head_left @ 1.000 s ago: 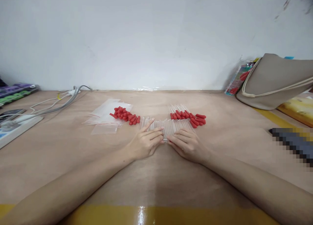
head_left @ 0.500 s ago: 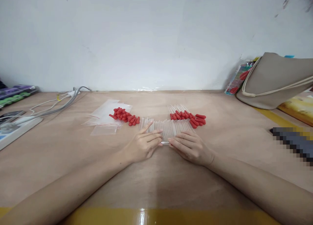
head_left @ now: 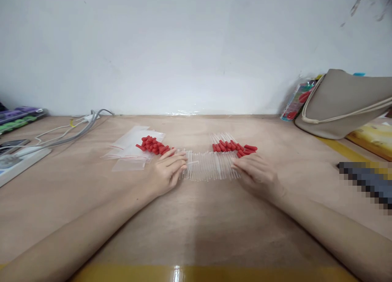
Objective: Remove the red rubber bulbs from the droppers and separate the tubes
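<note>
A row of several clear glass tubes (head_left: 208,166) lies side by side on the brown table (head_left: 196,216). My left hand (head_left: 165,169) rests flat at the row's left end, fingers stretched out and touching the tubes. At the right end lies my right hand (head_left: 257,172), also flat with its fingers extended against the tubes. A heap of red rubber bulbs (head_left: 153,145) sits behind my left hand. Behind my right hand are finished droppers with red bulbs (head_left: 234,145).
Clear zip bags (head_left: 131,151) lie left of the red bulbs. Cables (head_left: 70,131) and a white device (head_left: 18,161) are at the far left. A beige bag (head_left: 346,104) and a colourful packet (head_left: 295,100) stand at the right by the wall. A pixelated patch (head_left: 366,182) covers something at the right.
My hands were together at the near middle of the tubes. They have slid apart to the two ends, and the tubes now lie spread in a wider row.
</note>
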A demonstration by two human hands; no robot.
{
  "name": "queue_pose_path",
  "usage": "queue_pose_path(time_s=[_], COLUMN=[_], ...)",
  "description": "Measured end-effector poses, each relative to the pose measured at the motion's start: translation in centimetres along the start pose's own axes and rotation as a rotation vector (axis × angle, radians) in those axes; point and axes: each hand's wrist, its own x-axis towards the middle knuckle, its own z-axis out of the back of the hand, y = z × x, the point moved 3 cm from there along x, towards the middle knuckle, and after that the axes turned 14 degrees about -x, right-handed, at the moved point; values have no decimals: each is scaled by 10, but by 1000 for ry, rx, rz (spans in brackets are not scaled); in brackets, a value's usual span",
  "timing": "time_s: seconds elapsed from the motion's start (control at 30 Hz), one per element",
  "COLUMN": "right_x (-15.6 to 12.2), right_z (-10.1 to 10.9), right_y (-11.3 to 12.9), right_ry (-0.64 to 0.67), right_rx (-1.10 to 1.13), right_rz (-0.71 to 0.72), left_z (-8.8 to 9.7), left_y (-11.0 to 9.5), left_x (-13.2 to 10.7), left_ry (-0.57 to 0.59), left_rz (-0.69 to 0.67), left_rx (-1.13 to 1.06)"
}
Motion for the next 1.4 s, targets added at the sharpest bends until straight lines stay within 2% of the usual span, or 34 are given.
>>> queue_pose_path(time_s=[0.1, 0.23, 0.37, 0.47, 0.53, 0.73, 0.97, 1.07, 1.13, 1.23, 1.3, 1.4], right_x=[1, -4, -14, -16, -16, -19, -17, -16, -14, -4, 4, 17], right_z=[-6, -16, -17, -13, -12, -16, -14, -16, -17, -20, -23, -30], right_y=[-27, -75, -114, -123, -122, -118, -117, -114, -110, -103, -98, -94], right_ry=[63, 219, 412, 504, 544, 616, 532, 543, 557, 581, 621, 708], right_rx=[10, -74, -66, -31, -9, 24, -71, -82, -77, -61, -47, -76], right_rz=[-251, -573, -757, -858, -864, -819, -729, -716, -711, -669, -606, -534], left_z=[5, -2, -11, -17, -21, -28, -29, -26, -23, -19, -18, -17], left_y=[8, 12, 15, 14, 12, 9, -1, -4, -4, 0, 4, 10], left_x=[3, 11, 14, 14, 13, 10, 12, 13, 15, 17, 18, 17], left_ry=[-52, 8, 43, -12, -14, 77, 186, 225, 282, 439, 537, 620], left_rz=[87, 178, 169, 102, 72, 69, 129, 153, 148, 121, 99, 100], left_rx=[59, 151, 161, 143, 126, 89, -37, -96, -89, -46, -48, -78])
